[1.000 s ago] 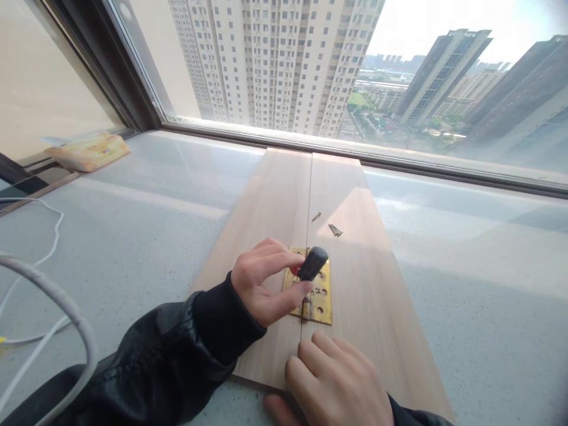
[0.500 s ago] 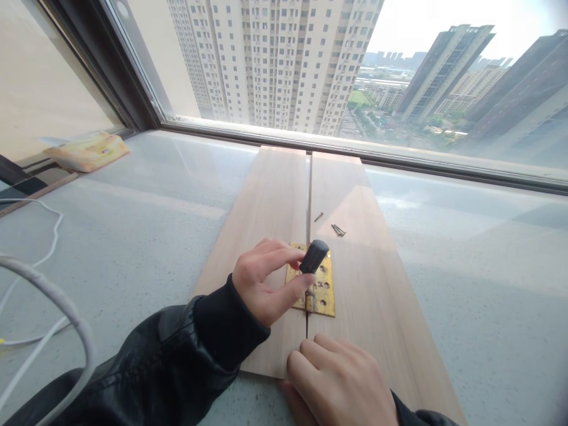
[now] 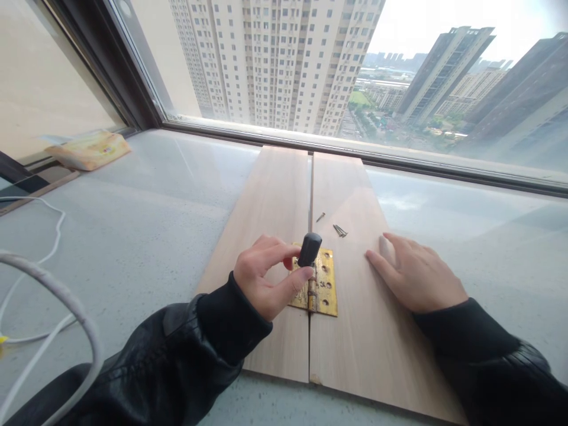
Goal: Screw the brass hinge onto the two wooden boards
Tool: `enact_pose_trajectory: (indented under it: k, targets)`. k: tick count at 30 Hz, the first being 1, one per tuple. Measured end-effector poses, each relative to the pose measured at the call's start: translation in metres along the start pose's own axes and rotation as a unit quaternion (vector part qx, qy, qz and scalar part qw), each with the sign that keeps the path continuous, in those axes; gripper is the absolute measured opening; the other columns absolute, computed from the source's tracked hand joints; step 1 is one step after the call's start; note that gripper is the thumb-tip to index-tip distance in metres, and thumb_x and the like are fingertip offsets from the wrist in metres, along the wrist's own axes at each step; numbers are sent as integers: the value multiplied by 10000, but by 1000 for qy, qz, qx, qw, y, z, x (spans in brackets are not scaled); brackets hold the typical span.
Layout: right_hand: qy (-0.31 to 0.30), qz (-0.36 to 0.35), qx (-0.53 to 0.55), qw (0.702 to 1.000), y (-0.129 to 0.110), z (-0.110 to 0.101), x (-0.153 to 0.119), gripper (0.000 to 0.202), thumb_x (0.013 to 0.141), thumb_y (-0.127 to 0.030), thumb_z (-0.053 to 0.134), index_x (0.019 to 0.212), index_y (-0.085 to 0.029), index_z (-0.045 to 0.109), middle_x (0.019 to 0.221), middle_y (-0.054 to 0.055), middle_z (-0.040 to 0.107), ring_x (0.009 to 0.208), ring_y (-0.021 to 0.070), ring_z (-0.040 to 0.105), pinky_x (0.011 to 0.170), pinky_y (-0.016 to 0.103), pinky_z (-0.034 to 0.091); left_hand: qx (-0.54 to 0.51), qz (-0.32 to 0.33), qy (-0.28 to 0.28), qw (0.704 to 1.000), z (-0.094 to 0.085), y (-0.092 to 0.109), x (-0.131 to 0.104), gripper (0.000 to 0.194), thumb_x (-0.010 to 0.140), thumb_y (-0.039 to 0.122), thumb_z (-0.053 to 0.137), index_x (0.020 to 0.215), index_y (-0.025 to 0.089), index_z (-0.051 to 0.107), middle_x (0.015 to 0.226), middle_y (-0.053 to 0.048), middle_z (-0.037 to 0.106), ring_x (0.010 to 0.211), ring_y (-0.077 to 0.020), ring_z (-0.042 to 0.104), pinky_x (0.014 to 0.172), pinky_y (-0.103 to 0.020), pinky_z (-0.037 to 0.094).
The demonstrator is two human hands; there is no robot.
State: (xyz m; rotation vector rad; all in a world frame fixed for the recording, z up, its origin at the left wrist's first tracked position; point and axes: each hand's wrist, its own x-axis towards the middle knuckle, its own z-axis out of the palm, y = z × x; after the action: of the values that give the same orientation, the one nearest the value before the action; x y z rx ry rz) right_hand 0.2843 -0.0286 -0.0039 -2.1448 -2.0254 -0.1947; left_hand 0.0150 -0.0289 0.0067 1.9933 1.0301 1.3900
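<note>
My left hand [image 3: 265, 277] pinches a black-handled screwdriver [image 3: 309, 248] between thumb and fingers; its shaft is hidden. It stands over a worn brass-coloured hinge [image 3: 327, 284], tilted slightly. The hinge lies open across the gap between two pale wooden boards, the left board [image 3: 261, 201] and the right board [image 3: 350, 349]. My left hand partly covers the hinge's left leaf, while screw holes show in the right leaf. At the right board's outer edge is my right hand [image 3: 419, 275], thumb and forefinger apart and holding nothing visible.
A loose screw [image 3: 320, 217] and a small cluster of screws [image 3: 340, 231] lie on the right board beyond the hinge. The boards rest on a speckled sill [image 3: 168, 207] against the window frame. White cables [image 3: 75, 313] loop at left; a soft packet [image 3: 91, 151] lies behind.
My right hand has moved from the boards' near end, by the gap, to the right board's outer edge. The screwdriver handle stands more upright in my left hand.
</note>
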Motion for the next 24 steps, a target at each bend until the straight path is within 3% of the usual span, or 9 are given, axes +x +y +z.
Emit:
enact_pose_trajectory:
  k: [4, 16, 19, 20, 22, 24]
  targets:
    - [-22, 3, 10, 1000, 13, 21, 3, 628, 915, -505, 339, 1309, -46, 510, 1254, 204, 596, 1149, 363, 546, 932, 497, 451, 0, -1, 1, 1000, 0, 0, 0, 151, 747, 271, 662, 815, 140, 699, 640, -26, 622, 625, -154, 557, 599, -325, 494]
    - [-2, -11, 41, 999, 10, 18, -4, 630, 885, -535, 395, 1282, -69, 546, 1279, 214, 577, 1220, 366, 499, 983, 534, 418, -27, -10, -11, 1000, 2, 5, 1, 72, 694, 208, 649, 741, 153, 642, 647, -22, 618, 626, -152, 579, 622, -331, 498]
    - [56, -21, 61, 996, -10, -11, -6, 656, 851, -562, 442, 1270, -70, 553, 1312, 221, 545, 1262, 386, 443, 1010, 556, 380, -53, -6, -18, 998, 2, 5, 0, 66, 669, 184, 656, 716, 155, 620, 670, -28, 619, 643, -156, 573, 630, -337, 495]
    - [79, -53, 111, 989, -21, -25, -8, 628, 841, -560, 480, 1263, -103, 562, 1281, 198, 574, 1224, 371, 484, 964, 531, 433, -66, -6, -21, 998, 2, 5, 0, 69, 659, 174, 656, 711, 156, 614, 677, -29, 619, 648, -158, 573, 632, -340, 493]
    - [42, -124, 250, 959, -46, -57, -11, 464, 879, -511, 497, 1236, -227, 585, 1068, 102, 689, 952, 256, 653, 740, 388, 555, -93, -4, -26, 995, 2, 4, -2, 89, 640, 153, 648, 723, 160, 615, 693, -28, 618, 665, -162, 572, 645, -346, 491]
    - [-44, -226, 360, 904, -71, -84, -13, 420, 905, -444, 503, 1283, -265, 545, 866, 30, 707, 734, 163, 668, 611, 275, 550, -117, 11, -35, 992, 2, 3, -3, 135, 632, 133, 634, 762, 167, 626, 721, -26, 631, 694, -168, 579, 678, -355, 491]
